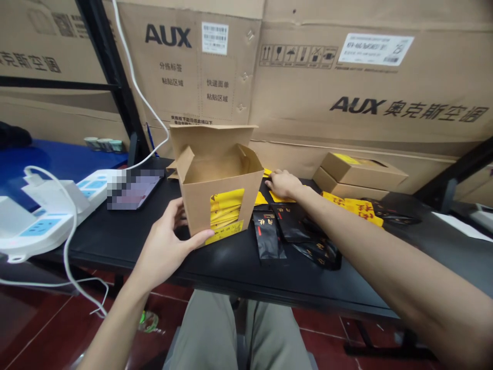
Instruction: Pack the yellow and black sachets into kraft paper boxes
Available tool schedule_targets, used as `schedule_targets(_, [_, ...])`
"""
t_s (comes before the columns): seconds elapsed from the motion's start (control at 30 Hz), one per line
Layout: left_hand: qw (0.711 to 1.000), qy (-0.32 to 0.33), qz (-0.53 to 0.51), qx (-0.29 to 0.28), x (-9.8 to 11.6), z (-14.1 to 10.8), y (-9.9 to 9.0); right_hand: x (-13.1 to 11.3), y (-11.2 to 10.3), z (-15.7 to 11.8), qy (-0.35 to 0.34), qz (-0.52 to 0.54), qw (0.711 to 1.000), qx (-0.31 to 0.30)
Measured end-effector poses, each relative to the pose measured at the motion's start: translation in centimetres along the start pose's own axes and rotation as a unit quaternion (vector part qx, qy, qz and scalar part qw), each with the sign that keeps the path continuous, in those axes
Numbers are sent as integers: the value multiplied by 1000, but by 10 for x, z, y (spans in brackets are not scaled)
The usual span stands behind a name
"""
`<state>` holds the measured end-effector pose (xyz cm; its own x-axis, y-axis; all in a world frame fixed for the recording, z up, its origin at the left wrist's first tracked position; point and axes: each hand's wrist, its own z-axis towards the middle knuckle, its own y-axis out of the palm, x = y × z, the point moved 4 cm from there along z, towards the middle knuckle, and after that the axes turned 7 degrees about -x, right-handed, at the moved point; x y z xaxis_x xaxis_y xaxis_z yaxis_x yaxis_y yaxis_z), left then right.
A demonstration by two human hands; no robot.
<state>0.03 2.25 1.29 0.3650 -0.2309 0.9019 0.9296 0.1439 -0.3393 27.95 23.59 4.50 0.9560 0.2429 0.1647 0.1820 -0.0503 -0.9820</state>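
An upright brown cardboard box [196,205] stands on the black table with its top flaps raised. Through its front window a stack of yellow packets [225,208] shows. My left hand [169,241] grips the box's lower left side, thumb on the front and fingers behind. Reaching past the box, my right hand [285,184] rests on yellow packets [260,198] lying at the back of the table; its fingertips are partly hidden, and whether they pinch a packet is unclear. Black packets [266,235] with gold characters lie in front of my right hand, partly under the forearm.
Two flat cardboard boxes [358,172] are stacked at the back right, near more yellow packets [354,206]. On the left are a phone [140,190], a white power strip [50,226] and cables. Large AUX cartons [292,103] wall off the back.
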Motion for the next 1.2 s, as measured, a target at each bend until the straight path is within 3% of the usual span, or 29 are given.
schedule_targets(0.53, [1000,-6,5,5,2,0,0,20,-20,-33,41,62,986,152])
schedule_targets(0.73, [1000,-6,-3,0,2,-1,0,34,-22,-73,27,221,926,305])
schedule_targets(0.87, [1000,4,1,4,2,0,1,33,-19,-98,-20,285,881,376])
schedule_targets(0.97, [1000,8,1,5,2,0,1,32,-16,-109,-40,312,864,394])
schedule_targets(1.2, [1000,5,3,8,1,0,1,25,-12,-113,-56,356,858,366])
